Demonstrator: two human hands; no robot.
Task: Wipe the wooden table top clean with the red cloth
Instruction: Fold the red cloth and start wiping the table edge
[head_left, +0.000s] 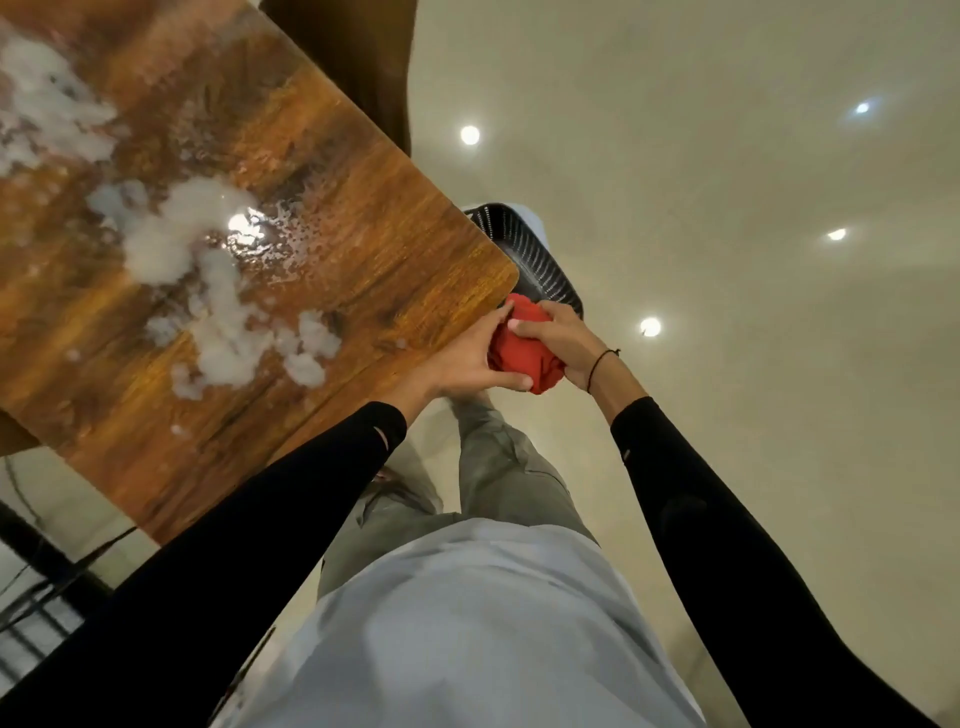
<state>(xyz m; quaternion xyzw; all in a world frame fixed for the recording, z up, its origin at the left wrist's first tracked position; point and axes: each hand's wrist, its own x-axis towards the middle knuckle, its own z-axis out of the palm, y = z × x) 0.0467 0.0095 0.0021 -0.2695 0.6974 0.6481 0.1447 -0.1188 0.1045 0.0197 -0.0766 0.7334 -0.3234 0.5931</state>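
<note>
The wooden table top (363, 249) fills the upper left, streaked with patches of white foam (223, 312). Just off its near right corner, the red cloth (524, 353) is bunched into a ball between both hands, in the air beside the table edge. My left hand (462, 358) grips its left side, thumb underneath. My right hand (561, 338) clasps its right side, thumb on top, a black cord on that wrist. Both arms wear black sleeves.
A black perforated basket (530, 254) stands on the floor right behind the table corner, just beyond the cloth. Glossy cream floor (727, 260) reflecting ceiling lights spreads to the right. A brown chair (358, 62) stands at the table's far side. My legs are below the hands.
</note>
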